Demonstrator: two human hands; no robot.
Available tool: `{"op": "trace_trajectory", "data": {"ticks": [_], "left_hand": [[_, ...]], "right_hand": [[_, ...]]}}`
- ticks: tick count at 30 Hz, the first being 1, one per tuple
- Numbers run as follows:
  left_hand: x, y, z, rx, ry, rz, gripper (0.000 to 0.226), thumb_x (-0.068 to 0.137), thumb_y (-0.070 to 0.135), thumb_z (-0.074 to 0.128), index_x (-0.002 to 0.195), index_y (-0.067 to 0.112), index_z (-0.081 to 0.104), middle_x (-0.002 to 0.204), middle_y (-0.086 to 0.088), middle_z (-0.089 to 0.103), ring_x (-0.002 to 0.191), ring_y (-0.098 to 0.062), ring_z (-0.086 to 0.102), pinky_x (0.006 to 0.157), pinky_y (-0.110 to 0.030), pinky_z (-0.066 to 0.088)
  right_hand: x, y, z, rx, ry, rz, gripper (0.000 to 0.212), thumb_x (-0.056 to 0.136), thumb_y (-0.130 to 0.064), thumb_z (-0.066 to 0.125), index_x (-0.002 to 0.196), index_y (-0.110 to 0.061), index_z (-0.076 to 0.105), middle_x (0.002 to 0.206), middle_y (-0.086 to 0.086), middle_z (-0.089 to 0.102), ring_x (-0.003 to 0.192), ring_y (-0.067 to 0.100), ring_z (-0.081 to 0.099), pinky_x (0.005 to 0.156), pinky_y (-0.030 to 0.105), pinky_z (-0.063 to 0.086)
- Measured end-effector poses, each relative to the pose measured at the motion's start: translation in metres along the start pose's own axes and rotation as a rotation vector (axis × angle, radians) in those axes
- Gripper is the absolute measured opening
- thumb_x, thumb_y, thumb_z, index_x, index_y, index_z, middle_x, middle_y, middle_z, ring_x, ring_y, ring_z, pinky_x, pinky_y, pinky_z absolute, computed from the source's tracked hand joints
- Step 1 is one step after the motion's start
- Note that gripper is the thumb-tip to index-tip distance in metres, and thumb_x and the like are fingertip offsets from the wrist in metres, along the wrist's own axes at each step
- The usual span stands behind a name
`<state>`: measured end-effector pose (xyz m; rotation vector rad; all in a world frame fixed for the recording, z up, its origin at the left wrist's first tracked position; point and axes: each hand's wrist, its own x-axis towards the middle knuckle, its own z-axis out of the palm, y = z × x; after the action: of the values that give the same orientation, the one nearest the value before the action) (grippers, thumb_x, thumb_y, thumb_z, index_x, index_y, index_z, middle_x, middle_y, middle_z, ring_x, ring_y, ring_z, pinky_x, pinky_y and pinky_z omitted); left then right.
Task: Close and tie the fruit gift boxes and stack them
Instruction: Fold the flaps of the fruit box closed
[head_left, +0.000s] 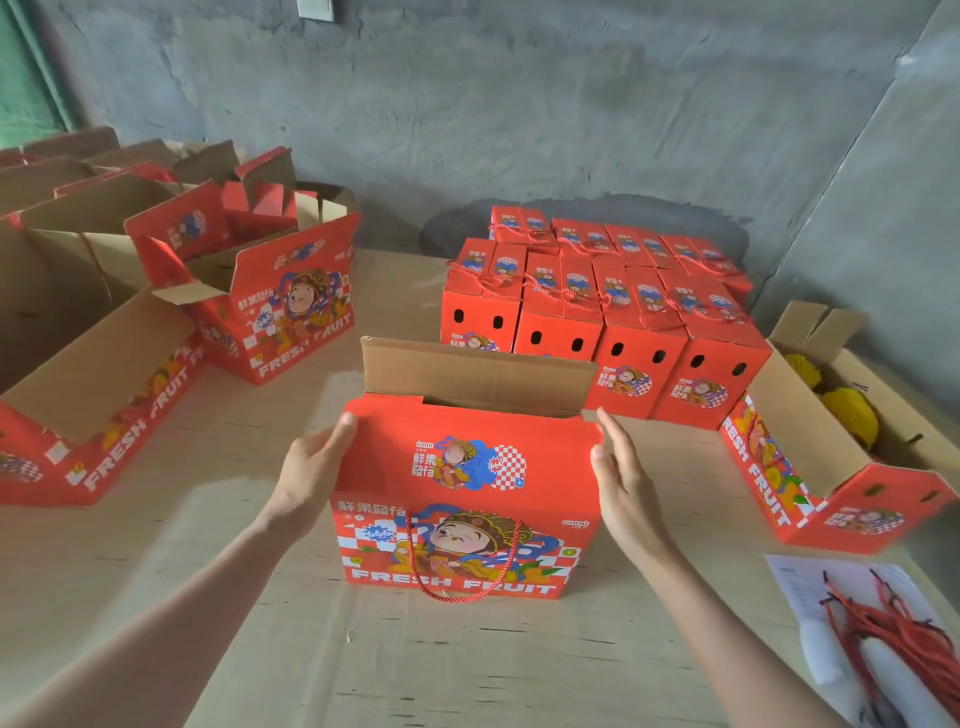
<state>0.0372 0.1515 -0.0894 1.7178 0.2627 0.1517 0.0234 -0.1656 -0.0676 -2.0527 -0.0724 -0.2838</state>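
Steadying the glossy red box (467, 540) on the brown cardboard surface (249, 649), centre. Left hand (311, 467) and right hand (626, 483) lie flat against its sides, fingers straight. Plain corrugated back flap (467, 371) upright; twisted cord (451, 598) dangling.

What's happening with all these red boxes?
A person is closing a fruit gift box. The left hand and right hand touch its two top corners. Its front flap is folded down, but the back flap stands up, so it isn't tied. Closed boxes with rope handles stand grouped behind it.

Half-closed box (467, 499) centre; closed boxes (602, 312) behind-right, open boxes (270, 296) left.
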Motion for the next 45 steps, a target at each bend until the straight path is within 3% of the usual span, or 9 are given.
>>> {"op": "trace_trajectory", "data": {"ticks": [3, 7, 10, 17, 22, 30, 37, 41, 45], "left_hand": [[-0.004, 0.0, 0.015, 0.042, 0.096, 0.058, 0.047, 0.099, 0.039, 0.041, 0.092, -0.005, 0.056, 0.076, -0.01, 0.056, 0.074, -0.026, 0.05, 0.062, -0.033, 0.04], [-0.011, 0.0, 0.015, -0.062, 0.073, 0.072, 0.039, 0.1, 0.027, 0.044, 0.139, 0.027, 0.039, 0.118, 0.003, 0.055, 0.1, -0.018, 0.056, 0.085, -0.034, 0.049], [-0.014, -0.003, 0.016, 0.101, 0.107, 0.155, 0.028, 0.1, 0.024, 0.045, 0.127, 0.027, 0.049, 0.115, 0.0, 0.058, 0.087, -0.006, 0.056, 0.068, -0.022, 0.047], [-0.013, 0.0, 0.02, 0.219, 0.18, 0.22, 0.023, 0.1, 0.025, 0.044, 0.114, 0.015, 0.059, 0.108, 0.003, 0.059, 0.08, -0.001, 0.054, 0.055, -0.007, 0.038], [-0.009, 0.004, 0.019, 0.305, 0.188, 0.26, 0.027, 0.101, 0.02, 0.041, 0.115, 0.007, 0.059, 0.108, -0.001, 0.054, 0.096, -0.017, 0.051, 0.075, -0.027, 0.039], [-0.002, 0.009, 0.019, 0.319, 0.107, 0.081, 0.035, 0.101, 0.028, 0.036, 0.078, 0.004, 0.048, 0.094, -0.015, 0.049, 0.078, -0.023, 0.048, 0.059, -0.028, 0.038], [0.003, 0.02, 0.014, 0.049, 0.023, -0.19, 0.02, 0.099, 0.03, 0.047, 0.085, 0.017, 0.053, 0.086, -0.011, 0.063, 0.068, -0.023, 0.062, 0.054, -0.028, 0.046], [0.002, 0.016, 0.015, -0.028, 0.038, -0.198, 0.011, 0.098, 0.028, 0.049, 0.091, 0.022, 0.055, 0.095, -0.007, 0.062, 0.073, -0.023, 0.063, 0.052, -0.028, 0.047], [0.005, 0.014, 0.014, -0.147, 0.031, -0.216, 0.017, 0.098, 0.02, 0.051, 0.113, 0.029, 0.05, 0.1, 0.0, 0.058, 0.079, -0.023, 0.065, 0.046, -0.028, 0.05]], "right_hand": [[-0.003, 0.008, 0.016, -0.078, 0.119, -0.019, 0.032, 0.101, -0.015, 0.038, 0.128, -0.025, 0.053, 0.062, -0.014, 0.051, 0.049, 0.008, 0.047, 0.049, 0.02, 0.034], [-0.002, 0.011, 0.028, -0.165, 0.24, -0.118, 0.022, 0.095, -0.008, 0.053, 0.116, -0.007, 0.06, 0.12, 0.009, 0.054, 0.1, -0.002, 0.047, 0.083, 0.007, 0.039], [0.003, 0.013, 0.026, -0.23, 0.241, -0.217, 0.016, 0.09, -0.003, 0.06, 0.106, 0.001, 0.062, 0.137, 0.016, 0.045, 0.12, 0.0, 0.038, 0.091, 0.0, 0.028], [0.006, 0.019, 0.022, -0.245, 0.2, -0.212, 0.016, 0.093, -0.005, 0.056, 0.106, 0.001, 0.062, 0.119, 0.011, 0.063, 0.111, 0.029, 0.059, 0.095, 0.042, 0.047], [0.009, 0.016, 0.021, -0.248, 0.167, -0.174, 0.012, 0.094, -0.002, 0.052, 0.1, 0.002, 0.062, 0.118, 0.012, 0.062, 0.11, 0.025, 0.056, 0.093, 0.028, 0.041], [0.013, 0.013, 0.02, -0.258, 0.104, -0.13, 0.012, 0.093, 0.001, 0.053, 0.094, 0.008, 0.062, 0.12, 0.019, 0.055, 0.117, 0.028, 0.051, 0.096, 0.025, 0.036], [0.031, 0.007, 0.011, -0.212, -0.064, 0.071, 0.011, 0.088, 0.001, 0.057, 0.079, 0.003, 0.063, 0.123, 0.01, 0.048, 0.123, 0.019, 0.043, 0.086, 0.016, 0.027], [0.038, -0.001, 0.018, -0.299, 0.047, 0.071, 0.024, 0.087, -0.01, 0.065, 0.067, -0.001, 0.054, 0.106, 0.01, 0.049, 0.108, 0.023, 0.051, 0.074, 0.019, 0.029], [0.035, 0.0, 0.024, -0.273, 0.08, 0.015, 0.017, 0.084, -0.005, 0.068, 0.073, 0.003, 0.058, 0.106, 0.02, 0.051, 0.107, 0.03, 0.051, 0.087, 0.024, 0.034]]}}
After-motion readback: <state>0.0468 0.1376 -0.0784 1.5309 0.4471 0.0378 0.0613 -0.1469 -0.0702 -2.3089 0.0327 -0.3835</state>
